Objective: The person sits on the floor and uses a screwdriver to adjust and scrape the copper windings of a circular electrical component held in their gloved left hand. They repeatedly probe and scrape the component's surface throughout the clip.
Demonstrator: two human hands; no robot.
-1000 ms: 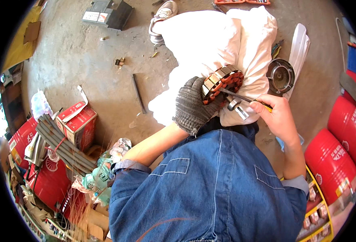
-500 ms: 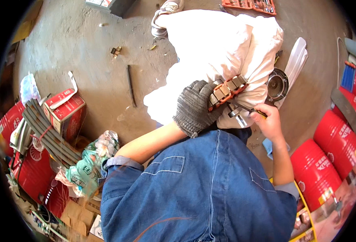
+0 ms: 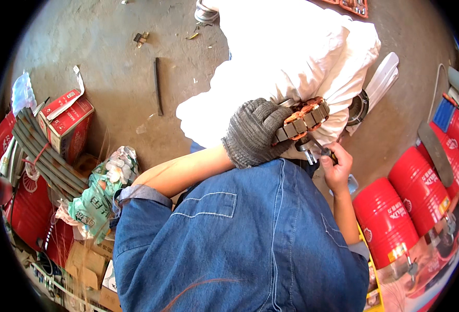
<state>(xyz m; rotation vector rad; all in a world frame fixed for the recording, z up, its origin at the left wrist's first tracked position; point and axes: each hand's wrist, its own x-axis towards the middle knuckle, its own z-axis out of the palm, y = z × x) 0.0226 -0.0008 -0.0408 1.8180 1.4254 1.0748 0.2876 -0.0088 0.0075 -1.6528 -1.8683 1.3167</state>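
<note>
My left hand (image 3: 253, 132), in a grey knit glove, is closed on a ring-shaped stator (image 3: 306, 120) with copper windings and metal teeth, held over white-clad legs (image 3: 286, 47). My bare right hand (image 3: 337, 167) grips a screwdriver (image 3: 326, 152) with a black-and-yellow handle; its shaft reaches to the underside of the stator, where the tip is hidden. Beside that shaft hangs a metal spindle (image 3: 308, 155) with a round collar. A dark round housing (image 3: 360, 108) lies just right of the legs, partly covered by the cloth.
Red drums (image 3: 383, 218) line the lower right. At left are a red carton (image 3: 68, 117), bundled hoses (image 3: 42, 156) and plastic bags (image 3: 91, 205). A dark bar (image 3: 157, 86) lies on the concrete floor (image 3: 115, 62); an open orange tool case (image 3: 353, 6) sits at the top.
The stator has turned in my gloved hand, its toothed rim now facing me more. My right hand has moved down, still gripping the screwdriver. The whole view has shifted slightly.
</note>
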